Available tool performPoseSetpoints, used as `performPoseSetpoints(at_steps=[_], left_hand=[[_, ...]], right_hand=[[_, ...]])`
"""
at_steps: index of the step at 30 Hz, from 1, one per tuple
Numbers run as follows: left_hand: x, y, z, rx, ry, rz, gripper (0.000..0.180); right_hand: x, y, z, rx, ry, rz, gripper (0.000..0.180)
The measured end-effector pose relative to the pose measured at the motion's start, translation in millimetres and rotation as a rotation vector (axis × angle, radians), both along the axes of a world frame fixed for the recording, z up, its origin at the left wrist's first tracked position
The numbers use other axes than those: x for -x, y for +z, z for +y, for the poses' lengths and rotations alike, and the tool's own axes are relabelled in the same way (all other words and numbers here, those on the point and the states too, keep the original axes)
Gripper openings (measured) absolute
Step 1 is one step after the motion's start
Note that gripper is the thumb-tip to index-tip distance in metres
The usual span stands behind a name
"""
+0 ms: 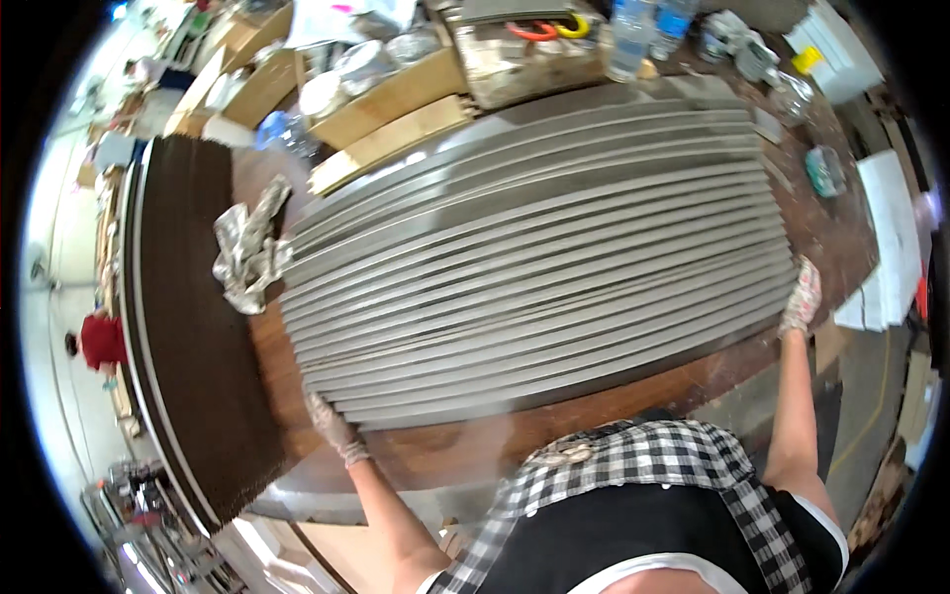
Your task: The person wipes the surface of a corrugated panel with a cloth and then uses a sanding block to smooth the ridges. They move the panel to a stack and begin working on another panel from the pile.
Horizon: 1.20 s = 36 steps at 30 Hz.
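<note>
A broad row of long grey metal strips (534, 267) lies side by side across the brown table (475, 445). My left hand (336, 429), in a pale patterned glove, is at the strips' near left ends, its fingers stretched along them. At the opposite ends, my gloved right hand (803, 297) reaches along the right edge of the row, fingers pointing away from me. Both hands appear to touch the strip ends from outside, with no strip visibly gripped. The palms and undersides of the fingers are hidden.
Left of the row stand dark stacked strips (198, 317) and a crumpled cloth (249, 247). Cardboard boxes (391, 94), orange- and yellow-handled scissors (539, 32) and water bottles (630, 40) line the far side. White paper sheets (891, 238) hang at the right. A person in red (101, 342) is far left.
</note>
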<state>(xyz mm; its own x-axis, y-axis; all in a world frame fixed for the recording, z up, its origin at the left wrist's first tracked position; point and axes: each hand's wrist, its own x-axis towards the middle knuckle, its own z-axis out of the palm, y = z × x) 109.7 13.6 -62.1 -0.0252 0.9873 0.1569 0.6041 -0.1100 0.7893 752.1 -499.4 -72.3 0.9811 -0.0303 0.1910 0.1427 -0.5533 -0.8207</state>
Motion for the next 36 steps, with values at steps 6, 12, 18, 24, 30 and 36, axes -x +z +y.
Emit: performPoseSetpoints(at_steps=[6,12,18,24,30,36], left_hand=[[22,-19,-13,-0.077,-0.019,0.4,0.038],[-43,55,59,0.313,0.064,-0.593,0.044],[-39,32,160,0.371,-0.455,-0.697,0.064],[-62,49,123,0.361,-0.559,-0.457,0.065],[-77,91,83,0.451,-0.367,-0.315,0.066],[-72,93,54,0.327,-0.434,-0.167,0.061]], right_hand=[[-38,-16,-30,0.089,0.061,0.065,0.044],[-50,-8,-57,0.061,0.068,0.177,0.051],[-88,14,-18,-0.018,0.334,0.266,0.054],[-149,53,80,0.087,0.515,0.168,0.061],[-159,61,101,0.443,0.463,0.251,0.058],[-175,51,115,0.409,0.537,0.221,0.056]])
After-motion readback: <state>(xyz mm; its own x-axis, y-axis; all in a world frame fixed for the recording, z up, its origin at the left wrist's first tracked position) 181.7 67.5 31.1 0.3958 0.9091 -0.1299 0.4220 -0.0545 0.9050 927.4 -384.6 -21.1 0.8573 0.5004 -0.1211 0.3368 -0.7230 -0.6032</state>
